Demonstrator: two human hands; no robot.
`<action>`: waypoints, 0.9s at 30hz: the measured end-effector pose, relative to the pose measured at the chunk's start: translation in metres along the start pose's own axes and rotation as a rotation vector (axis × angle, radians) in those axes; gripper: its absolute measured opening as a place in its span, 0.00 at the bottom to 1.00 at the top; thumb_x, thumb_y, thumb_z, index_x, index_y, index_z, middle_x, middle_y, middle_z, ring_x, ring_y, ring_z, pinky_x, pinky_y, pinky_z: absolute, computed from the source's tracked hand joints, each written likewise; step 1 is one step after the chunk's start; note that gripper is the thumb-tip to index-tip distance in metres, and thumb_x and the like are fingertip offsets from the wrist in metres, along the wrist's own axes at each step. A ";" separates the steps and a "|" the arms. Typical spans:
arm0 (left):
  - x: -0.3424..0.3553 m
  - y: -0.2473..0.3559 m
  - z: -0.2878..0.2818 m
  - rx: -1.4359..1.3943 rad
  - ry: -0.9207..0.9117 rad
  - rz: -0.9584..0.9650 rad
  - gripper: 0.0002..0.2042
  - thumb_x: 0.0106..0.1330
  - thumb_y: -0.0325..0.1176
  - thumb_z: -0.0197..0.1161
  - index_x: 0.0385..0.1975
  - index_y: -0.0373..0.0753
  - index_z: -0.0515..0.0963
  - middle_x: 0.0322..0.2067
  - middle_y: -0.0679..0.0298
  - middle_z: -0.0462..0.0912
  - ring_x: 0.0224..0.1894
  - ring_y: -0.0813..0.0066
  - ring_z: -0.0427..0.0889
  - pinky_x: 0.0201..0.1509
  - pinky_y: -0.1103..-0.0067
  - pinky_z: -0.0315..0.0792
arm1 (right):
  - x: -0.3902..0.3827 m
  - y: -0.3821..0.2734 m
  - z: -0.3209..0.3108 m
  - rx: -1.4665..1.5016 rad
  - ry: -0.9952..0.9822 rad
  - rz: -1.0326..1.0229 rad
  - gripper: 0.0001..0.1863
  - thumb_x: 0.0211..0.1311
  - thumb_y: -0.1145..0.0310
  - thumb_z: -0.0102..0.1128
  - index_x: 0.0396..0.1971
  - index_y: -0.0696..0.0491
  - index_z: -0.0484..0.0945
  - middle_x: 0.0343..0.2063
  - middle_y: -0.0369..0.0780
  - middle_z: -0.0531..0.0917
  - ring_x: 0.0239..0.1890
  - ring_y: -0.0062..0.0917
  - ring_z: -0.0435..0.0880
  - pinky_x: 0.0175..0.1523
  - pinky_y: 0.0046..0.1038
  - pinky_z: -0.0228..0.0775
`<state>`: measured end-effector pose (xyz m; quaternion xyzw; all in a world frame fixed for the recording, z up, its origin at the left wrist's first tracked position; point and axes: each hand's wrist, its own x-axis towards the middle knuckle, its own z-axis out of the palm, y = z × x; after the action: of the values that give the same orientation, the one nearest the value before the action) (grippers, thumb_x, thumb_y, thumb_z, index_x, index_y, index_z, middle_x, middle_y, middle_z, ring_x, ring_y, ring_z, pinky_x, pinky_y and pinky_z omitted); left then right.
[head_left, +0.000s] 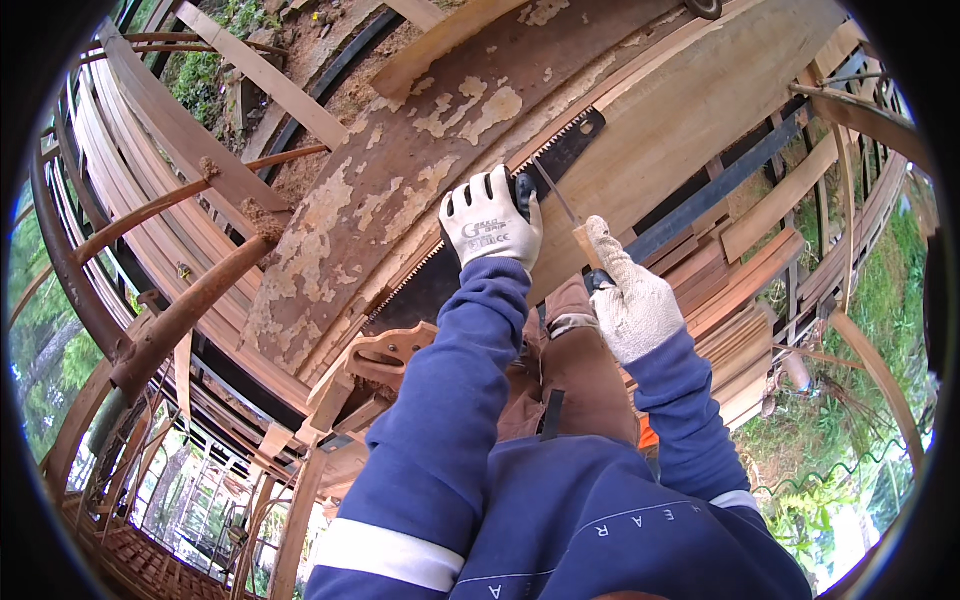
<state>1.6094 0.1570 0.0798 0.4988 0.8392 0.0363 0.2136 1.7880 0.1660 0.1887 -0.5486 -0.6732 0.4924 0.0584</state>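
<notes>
A hand saw lies across a wooden plank, its dark blade (pixel 565 145) turned teeth-up toward the far left and its wooden handle (pixel 385 357) near my left forearm. Pressed over the middle of that blade is my left hand (pixel 493 222), in a white glove with dark fingertips, its fingers curled around the toothed edge. My right hand (pixel 632 305), gloved too, grips the wooden handle of a slim metal file (pixel 557 192). The forefinger stretches along the file's handle. The file's tip meets the saw teeth just right of my left hand.
A broad slab with flaking bark (pixel 400 170) lies beyond the saw, beside a smooth pale plank (pixel 690 100). Stacked boards (pixel 740 290) fill the right side. Rusty metal bars (pixel 190 310) and long curved planks (pixel 150 180) stand at the left. My knees are under the saw.
</notes>
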 end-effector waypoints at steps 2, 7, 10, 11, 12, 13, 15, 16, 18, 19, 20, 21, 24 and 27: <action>0.000 0.000 0.000 -0.012 0.002 0.002 0.26 0.63 0.46 0.66 0.60 0.47 0.75 0.55 0.61 0.78 0.62 0.60 0.73 0.70 0.59 0.60 | 0.002 0.002 0.002 -0.040 0.031 -0.034 0.35 0.64 0.80 0.53 0.73 0.46 0.69 0.47 0.57 0.84 0.32 0.37 0.83 0.43 0.28 0.76; -0.001 -0.003 0.002 -0.039 0.013 0.018 0.25 0.62 0.45 0.67 0.59 0.47 0.75 0.54 0.62 0.79 0.60 0.60 0.74 0.68 0.59 0.61 | 0.013 -0.027 -0.013 -0.111 -0.179 0.286 0.35 0.65 0.80 0.53 0.73 0.46 0.68 0.53 0.55 0.83 0.37 0.37 0.85 0.48 0.26 0.76; -0.001 -0.004 0.002 -0.049 0.032 0.016 0.25 0.61 0.45 0.67 0.58 0.47 0.76 0.53 0.62 0.79 0.60 0.59 0.74 0.68 0.59 0.61 | 0.021 -0.020 -0.011 -0.071 -0.161 0.246 0.34 0.65 0.79 0.54 0.73 0.47 0.68 0.56 0.54 0.82 0.41 0.39 0.86 0.50 0.26 0.76; -0.001 -0.004 0.002 -0.050 0.040 0.018 0.24 0.61 0.45 0.67 0.58 0.47 0.76 0.53 0.62 0.79 0.60 0.59 0.74 0.68 0.59 0.61 | 0.024 -0.014 -0.008 -0.038 -0.134 0.204 0.34 0.65 0.79 0.54 0.73 0.47 0.68 0.58 0.54 0.82 0.43 0.40 0.87 0.51 0.26 0.76; -0.002 -0.004 0.002 -0.052 0.029 0.014 0.24 0.61 0.45 0.67 0.58 0.47 0.76 0.53 0.62 0.79 0.60 0.59 0.74 0.68 0.59 0.61 | 0.030 -0.012 -0.004 -0.067 -0.116 0.166 0.33 0.65 0.78 0.55 0.72 0.47 0.68 0.57 0.54 0.82 0.44 0.42 0.87 0.51 0.26 0.76; 0.000 -0.003 0.002 -0.050 0.017 0.018 0.24 0.61 0.45 0.67 0.57 0.47 0.76 0.53 0.62 0.79 0.60 0.59 0.74 0.68 0.59 0.61 | 0.041 -0.009 0.003 -0.090 -0.093 0.132 0.33 0.65 0.78 0.55 0.72 0.48 0.69 0.57 0.54 0.82 0.45 0.44 0.87 0.51 0.26 0.76; 0.000 -0.002 0.000 -0.046 0.010 0.032 0.24 0.61 0.47 0.67 0.56 0.46 0.76 0.52 0.61 0.79 0.59 0.58 0.75 0.68 0.58 0.62 | 0.064 -0.013 0.013 -0.086 -0.077 0.145 0.32 0.66 0.77 0.55 0.71 0.49 0.69 0.58 0.55 0.81 0.48 0.50 0.86 0.51 0.29 0.77; 0.000 -0.003 -0.002 -0.041 0.017 0.039 0.24 0.62 0.48 0.66 0.56 0.45 0.77 0.52 0.60 0.80 0.59 0.57 0.75 0.68 0.57 0.62 | 0.074 -0.011 0.019 -0.124 -0.043 0.068 0.32 0.66 0.77 0.55 0.71 0.48 0.69 0.56 0.55 0.82 0.43 0.49 0.86 0.49 0.29 0.78; -0.001 -0.001 -0.002 -0.016 0.016 0.038 0.25 0.60 0.49 0.68 0.56 0.45 0.77 0.52 0.60 0.79 0.59 0.57 0.75 0.69 0.56 0.61 | 0.091 -0.026 0.015 -0.210 -0.107 0.163 0.33 0.66 0.78 0.53 0.72 0.45 0.70 0.45 0.50 0.89 0.26 0.32 0.81 0.40 0.26 0.77; -0.003 -0.003 0.001 -0.031 0.035 0.042 0.25 0.60 0.49 0.68 0.55 0.45 0.77 0.52 0.59 0.79 0.59 0.57 0.75 0.69 0.56 0.61 | 0.089 -0.033 0.011 -0.056 -0.047 0.118 0.33 0.66 0.79 0.52 0.72 0.45 0.70 0.45 0.47 0.89 0.26 0.27 0.78 0.39 0.24 0.75; -0.003 -0.004 0.004 -0.042 0.064 0.042 0.25 0.60 0.49 0.68 0.55 0.45 0.77 0.52 0.59 0.79 0.59 0.57 0.75 0.69 0.56 0.61 | 0.085 -0.039 0.010 0.102 0.011 0.062 0.34 0.66 0.80 0.51 0.73 0.44 0.69 0.45 0.44 0.89 0.25 0.21 0.75 0.37 0.22 0.74; -0.002 -0.006 0.006 -0.053 0.092 0.044 0.25 0.60 0.49 0.68 0.55 0.45 0.77 0.52 0.59 0.79 0.59 0.57 0.75 0.69 0.56 0.61 | 0.081 -0.044 0.007 0.261 0.069 0.007 0.35 0.66 0.81 0.50 0.73 0.44 0.69 0.45 0.41 0.89 0.25 0.16 0.72 0.36 0.19 0.72; -0.004 -0.004 0.001 -0.042 0.025 0.017 0.25 0.62 0.46 0.66 0.58 0.46 0.76 0.53 0.60 0.79 0.60 0.58 0.75 0.68 0.58 0.62 | 0.052 -0.028 0.002 0.212 0.047 -0.102 0.34 0.65 0.81 0.52 0.72 0.49 0.69 0.58 0.48 0.82 0.42 0.31 0.80 0.47 0.24 0.76; 0.000 -0.002 0.000 -0.032 0.027 0.016 0.24 0.63 0.46 0.65 0.58 0.46 0.76 0.53 0.61 0.79 0.60 0.58 0.75 0.68 0.59 0.62 | 0.022 -0.004 0.003 0.044 0.062 -0.182 0.32 0.65 0.77 0.58 0.71 0.49 0.71 0.54 0.57 0.82 0.49 0.53 0.85 0.51 0.34 0.79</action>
<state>1.6078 0.1560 0.0791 0.5017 0.8372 0.0582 0.2099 1.7753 0.1820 0.1799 -0.4987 -0.7073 0.4823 0.1357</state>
